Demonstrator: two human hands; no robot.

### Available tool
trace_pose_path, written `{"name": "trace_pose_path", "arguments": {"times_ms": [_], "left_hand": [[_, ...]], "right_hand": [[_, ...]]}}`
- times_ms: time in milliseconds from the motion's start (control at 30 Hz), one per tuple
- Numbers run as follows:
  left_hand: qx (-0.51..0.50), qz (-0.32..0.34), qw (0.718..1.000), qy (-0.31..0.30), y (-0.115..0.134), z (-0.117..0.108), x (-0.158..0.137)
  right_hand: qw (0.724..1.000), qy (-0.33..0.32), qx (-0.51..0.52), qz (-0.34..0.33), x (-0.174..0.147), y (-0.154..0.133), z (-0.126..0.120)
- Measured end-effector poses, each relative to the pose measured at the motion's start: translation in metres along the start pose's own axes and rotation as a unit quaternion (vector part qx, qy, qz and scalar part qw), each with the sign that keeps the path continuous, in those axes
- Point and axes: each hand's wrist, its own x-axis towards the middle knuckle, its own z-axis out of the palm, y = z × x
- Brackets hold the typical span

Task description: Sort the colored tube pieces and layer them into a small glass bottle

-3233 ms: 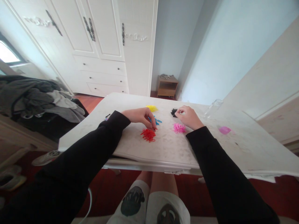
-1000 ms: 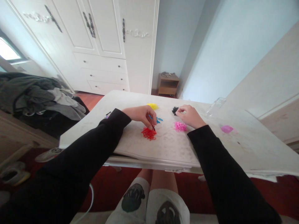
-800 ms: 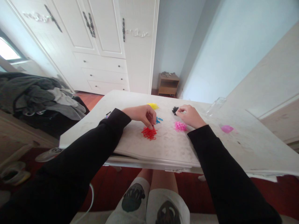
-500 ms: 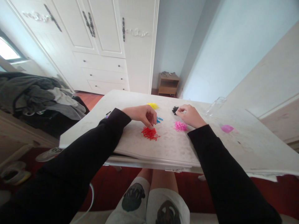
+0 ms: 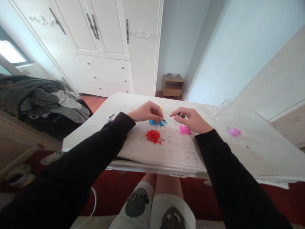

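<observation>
My left hand (image 5: 151, 112) is closed in a pinch over the blue pile, with a small black rubber band (image 5: 164, 120) at its fingertips. Thumb and forefinger parted, my right hand (image 5: 193, 120) hovers by the pile of black rubber bands (image 5: 182, 115), which its fingers partly cover. Under my left hand lie blue rubber bands (image 5: 156, 123), and nearer me a heap of red ones (image 5: 153, 136). Pink rubber bands (image 5: 185, 129) lie just below my right hand. Of the yellow pile (image 5: 161, 108), only an edge shows behind my left hand.
At the white table's (image 5: 176, 152) left, a few small dark and coloured pieces (image 5: 111, 118) lie beside my sleeve. On the right are a clear bottle (image 5: 222, 108) lying on its side and a bright pink item (image 5: 234, 132). Clothes (image 5: 45, 98) are heaped beyond the left edge.
My left hand has moved up and away from the red pile to above the blue one. My right hand's fingers have parted and shifted slightly left off the black pile.
</observation>
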Motion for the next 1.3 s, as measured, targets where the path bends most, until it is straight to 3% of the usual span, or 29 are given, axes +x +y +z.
{"name": "trace_pose_path", "arguments": {"times_ms": [133, 267, 500, 667, 800, 1067, 1300], "left_hand": [[0.021, 0.008, 0.999, 0.048, 0.001, 0.003, 0.001], [0.027, 0.011, 0.998, 0.057, 0.000, 0.004, 0.001], [0.013, 0.023, 0.999, 0.048, 0.002, 0.003, 0.000], [0.001, 0.043, 0.995, 0.090, 0.003, -0.003, -0.001], [-0.002, 0.020, 0.997, 0.076, 0.002, 0.001, -0.001], [0.004, 0.023, 0.995, 0.097, 0.004, 0.016, 0.001], [0.012, 0.038, 0.995, 0.094, 0.005, 0.017, 0.001]], "right_hand": [[0.993, -0.096, 0.063, -0.038, -0.002, -0.005, 0.002], [0.990, -0.116, 0.071, -0.043, -0.001, -0.004, 0.005], [0.996, -0.050, 0.072, -0.023, 0.000, -0.005, 0.008], [0.998, -0.021, 0.061, -0.019, -0.001, -0.005, 0.002], [0.999, 0.020, 0.032, 0.003, -0.001, 0.001, 0.003], [0.994, 0.060, -0.032, -0.086, 0.004, 0.003, 0.013], [0.991, 0.064, -0.036, -0.110, 0.004, 0.001, 0.014]]}}
